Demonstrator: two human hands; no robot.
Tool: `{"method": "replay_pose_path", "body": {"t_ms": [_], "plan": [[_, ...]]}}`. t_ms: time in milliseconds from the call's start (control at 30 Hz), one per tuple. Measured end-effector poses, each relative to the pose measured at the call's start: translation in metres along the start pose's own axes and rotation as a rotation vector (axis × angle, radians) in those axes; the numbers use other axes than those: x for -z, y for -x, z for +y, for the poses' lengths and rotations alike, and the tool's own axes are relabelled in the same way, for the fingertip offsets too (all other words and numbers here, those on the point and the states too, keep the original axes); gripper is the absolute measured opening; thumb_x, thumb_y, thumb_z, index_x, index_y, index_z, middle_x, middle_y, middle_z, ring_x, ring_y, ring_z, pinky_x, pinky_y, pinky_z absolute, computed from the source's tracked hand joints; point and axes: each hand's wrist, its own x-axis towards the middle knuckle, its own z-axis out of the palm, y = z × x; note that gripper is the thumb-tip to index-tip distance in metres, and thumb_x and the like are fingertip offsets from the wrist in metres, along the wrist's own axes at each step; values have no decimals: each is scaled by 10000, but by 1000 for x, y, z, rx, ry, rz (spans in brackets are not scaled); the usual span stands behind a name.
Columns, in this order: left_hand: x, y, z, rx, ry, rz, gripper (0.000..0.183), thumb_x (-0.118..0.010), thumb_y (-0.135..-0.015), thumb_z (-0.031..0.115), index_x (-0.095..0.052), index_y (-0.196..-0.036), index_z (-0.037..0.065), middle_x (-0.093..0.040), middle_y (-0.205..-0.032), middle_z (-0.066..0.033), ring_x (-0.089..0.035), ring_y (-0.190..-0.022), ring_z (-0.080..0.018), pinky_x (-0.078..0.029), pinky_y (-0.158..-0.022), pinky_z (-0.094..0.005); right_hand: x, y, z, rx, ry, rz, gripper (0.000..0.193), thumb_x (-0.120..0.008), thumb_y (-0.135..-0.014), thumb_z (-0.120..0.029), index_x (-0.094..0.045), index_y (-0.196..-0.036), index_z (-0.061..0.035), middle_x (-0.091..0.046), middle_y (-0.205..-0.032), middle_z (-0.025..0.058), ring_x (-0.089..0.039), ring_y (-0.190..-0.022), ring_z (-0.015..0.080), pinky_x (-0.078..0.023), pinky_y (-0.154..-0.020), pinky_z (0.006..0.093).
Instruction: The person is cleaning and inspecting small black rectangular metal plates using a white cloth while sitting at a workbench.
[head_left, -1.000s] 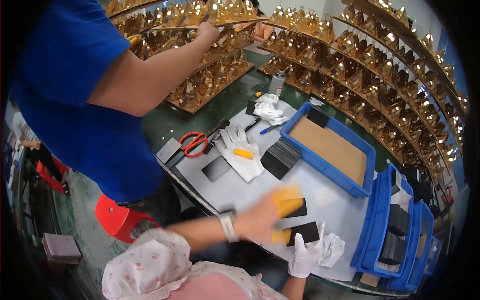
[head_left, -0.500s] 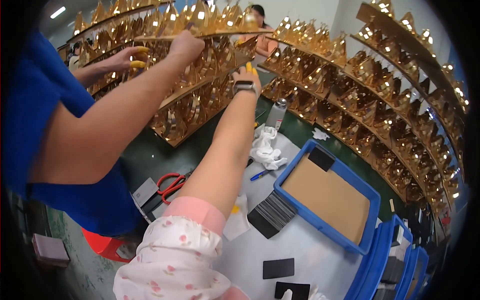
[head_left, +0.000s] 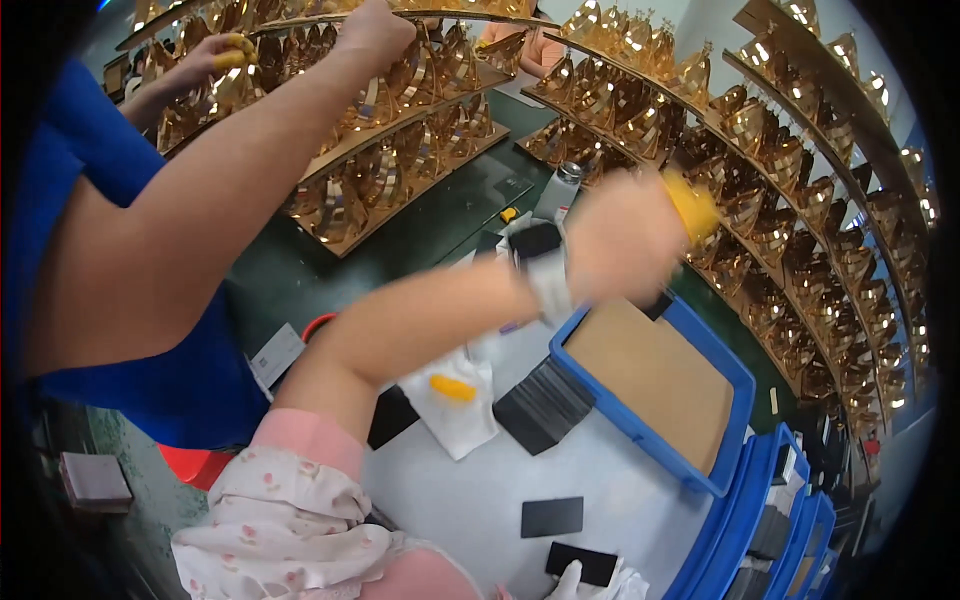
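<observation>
1. The black card (head_left: 587, 564) is by the desk's (head_left: 650, 520) near edge, your gloved right hand (head_left: 617, 584) closed on it.
2. Another card (head_left: 552, 517) lies just beyond.
3. The stack (head_left: 545, 406) sits beside the tray (head_left: 650, 430).
4. Your left hand (head_left: 630, 240) blurs near the tray's far corner; I cannot tell its grip.

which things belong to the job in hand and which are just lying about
Likely in use:
black card, in the gloved right hand
loose black card beside it
black card stack
gold pieces behind the blurred left hand

Apparently lying about:
white glove
yellow piece on it
bottle
</observation>
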Motion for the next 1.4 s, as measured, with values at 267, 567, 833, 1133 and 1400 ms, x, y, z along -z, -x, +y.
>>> {"method": "replay_pose_path", "body": {"t_ms": [267, 567, 833, 1133, 1400], "plan": [[206, 106, 270, -464, 529, -1106, 215, -675, -887, 281, -743, -983, 101, -691, -866, 10, -607, -981, -177, -407, -811, -331, -76, -15, 94, 210, -492, 227, 743, -664, -1016, -175, -313, -1654, -30, -484, -1590, 168, -527, -1386, 276, -432, -1151, 401], [235, 197, 345, -96, 387, -914, 617, -632, -948, 262, -539, -1541, 122, -583, -1521, -108, -532, -1338, -260, -407, -1105, -370, -62, 31, 81, 484, -1166, 40, 546, -466, -1129, -138, -325, -1648, -40, -431, -1649, 107, -460, -1467, 262, -396, -1212, 378], [249, 202, 346, 315, 598, -996, 779, -783, -893, 265, -461, -1575, 71, -574, -1475, -138, -553, -1297, -340, -448, -1090, -436, -31, 63, 22, 360, -1256, 190, 725, -649, -976, 97, -358, -1635, 13, -591, -1465, 141, -601, -1274, 232, -482, -1118, 378], [245, 214, 343, 288, 635, -916, 816, -802, -882, 271, -450, -1577, 26, -647, -1333, -169, -589, -1209, -330, -454, -1057, -426, -34, 54, 32, 392, -1171, 222, 778, -663, -944, 85, -327, -1644, 41, -574, -1469, 154, -604, -1245, 227, -477, -1118, 368], [249, 218, 340, 342, 641, -992, 774, -805, -898, 323, -505, -1560, 57, -638, -1332, -183, -549, -1280, -352, -432, -1104, -422, -25, 61, 21, 369, -1166, 245, 831, -714, -878, 81, -357, -1628, 60, -570, -1415, 138, -608, -1167, 206, -523, -1047, 340]]}}
